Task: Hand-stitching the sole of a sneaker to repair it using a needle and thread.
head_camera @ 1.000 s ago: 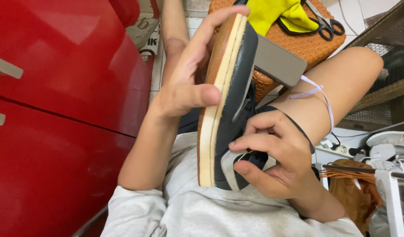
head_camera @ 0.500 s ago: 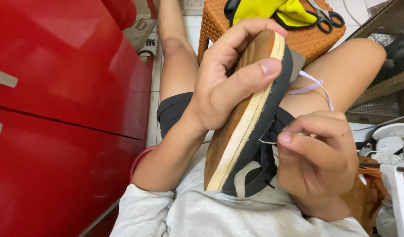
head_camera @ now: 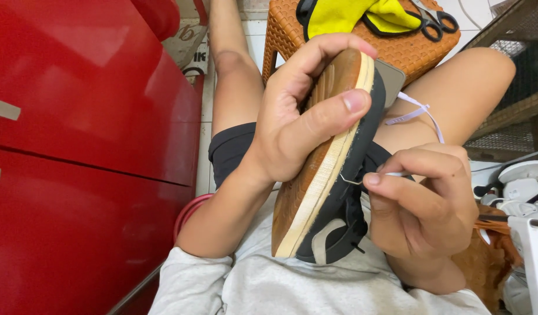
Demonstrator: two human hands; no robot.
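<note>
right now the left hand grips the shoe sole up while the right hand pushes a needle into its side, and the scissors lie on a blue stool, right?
Not quite: the head view shows the scissors on an orange woven stool, not blue. The left hand does grip the shoe sole up, and the right hand holds the needle at its side.

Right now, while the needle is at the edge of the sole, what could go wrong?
1. The left hand grips the shoe with its thumb close to the curved needle that the right hand pinches; a slip might prick the thumb.
2. The loose white thread loops by the knee and may tangle.
3. The shoe is held in the air over the lap, so it might twist under force.
</note>
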